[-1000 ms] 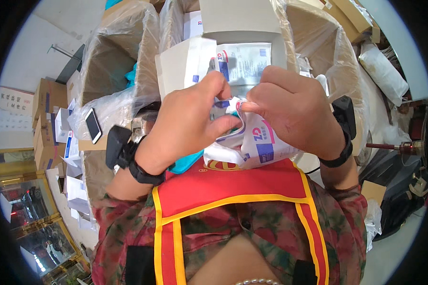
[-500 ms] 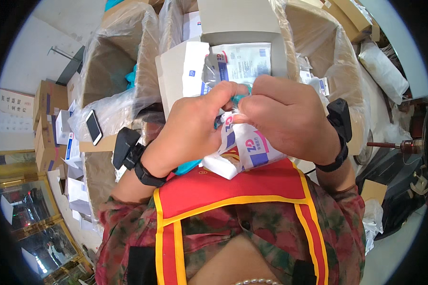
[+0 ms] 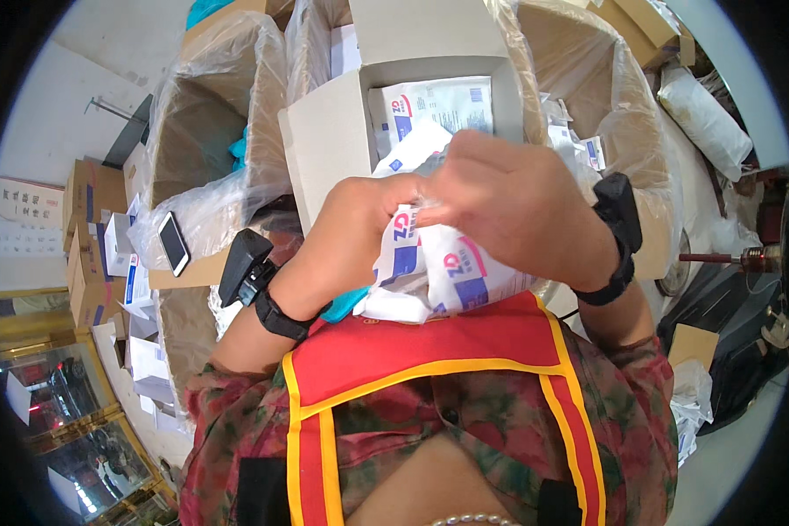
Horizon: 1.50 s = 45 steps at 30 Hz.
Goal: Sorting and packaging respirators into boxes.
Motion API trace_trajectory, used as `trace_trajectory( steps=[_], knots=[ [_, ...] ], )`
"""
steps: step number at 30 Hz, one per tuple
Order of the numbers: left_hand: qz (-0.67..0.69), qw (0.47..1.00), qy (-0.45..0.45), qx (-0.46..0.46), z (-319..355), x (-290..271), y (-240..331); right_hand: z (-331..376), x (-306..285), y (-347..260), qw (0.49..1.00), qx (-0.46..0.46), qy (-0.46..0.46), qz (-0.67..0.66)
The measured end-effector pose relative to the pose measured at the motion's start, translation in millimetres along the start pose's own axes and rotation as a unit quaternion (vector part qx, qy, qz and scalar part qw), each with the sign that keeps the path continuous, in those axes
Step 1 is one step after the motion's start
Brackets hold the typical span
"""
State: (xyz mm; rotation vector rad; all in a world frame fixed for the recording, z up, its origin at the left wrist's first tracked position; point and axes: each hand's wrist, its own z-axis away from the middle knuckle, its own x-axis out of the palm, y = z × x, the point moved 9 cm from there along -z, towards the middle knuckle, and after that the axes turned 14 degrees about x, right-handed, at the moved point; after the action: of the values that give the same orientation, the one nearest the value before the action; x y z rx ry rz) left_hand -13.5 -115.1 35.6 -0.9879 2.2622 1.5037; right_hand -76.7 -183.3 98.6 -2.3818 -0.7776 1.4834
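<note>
A white printed packet [image 3: 478, 279] with blue and pink marks, crumpled and open-looking along one side, hangs below my two hands in front of my chest. My left hand [image 3: 359, 223] is closed, its thumb and fingers pinching the packet's upper edge. My right hand [image 3: 513, 206] is closed on the same packet, knuckles up, close against the left fingertips and slightly blurred. Just beyond the hands, a similar flat packet [image 3: 451, 103] lies in an open grey-white carton [image 3: 324, 145]. Some teal material [image 3: 346, 304] shows under my left wrist; its kind is unclear.
Large cardboard boxes lined with clear plastic stand at left [image 3: 180, 140] and right [image 3: 627, 131]; the right one holds white packets. A phone [image 3: 174, 243] lies on the left box's edge. Small white boxes [image 3: 149, 364] are piled at far left. A metal rod [image 3: 710, 258] juts in at right.
Teal material between my fingertips has gone from sight. My right hand has shifted slightly left. A white flap now stands beyond my fingers, and the packet's near part has been turned and pulled.
</note>
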Motion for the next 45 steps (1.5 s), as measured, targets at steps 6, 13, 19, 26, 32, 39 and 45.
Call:
trace_trajectory(
  steps=[6,13,19,26,32,39,45],
  knots=[
    [0.016,0.994,0.104,-0.029,16.3,-33.2,-8.5,27.5,-21.7,62.6,0.985,0.169,0.013,-0.006],
    [-0.137,0.985,0.096,0.047,5.3,-34.2,14.4,33.8,-12.4,71.6,0.985,0.168,-0.035,-0.025],
    [-0.017,0.983,0.18,-0.027,13.0,-35.4,0.2,38.4,-11.6,66.3,0.988,0.138,-0.049,-0.055],
    [0.199,0.963,0.085,-0.164,24.2,-13.4,-28.0,43.2,-6.6,57.2,0.984,0.144,-0.06,-0.086],
    [0.326,0.905,0.095,-0.256,33.7,-2.5,-43.1,65.9,-4.0,75.1,0.972,0.189,-0.07,-0.123],
    [0.142,0.907,0.313,-0.245,41.0,-68.5,-55.0,173.3,-60.4,208.9,0.823,0.48,0.142,-0.269],
    [0.118,0.882,0.4,-0.221,45.9,-84.1,-59.3,234.9,-107.0,309.0,0.68,0.552,0.299,-0.378]
  ],
)
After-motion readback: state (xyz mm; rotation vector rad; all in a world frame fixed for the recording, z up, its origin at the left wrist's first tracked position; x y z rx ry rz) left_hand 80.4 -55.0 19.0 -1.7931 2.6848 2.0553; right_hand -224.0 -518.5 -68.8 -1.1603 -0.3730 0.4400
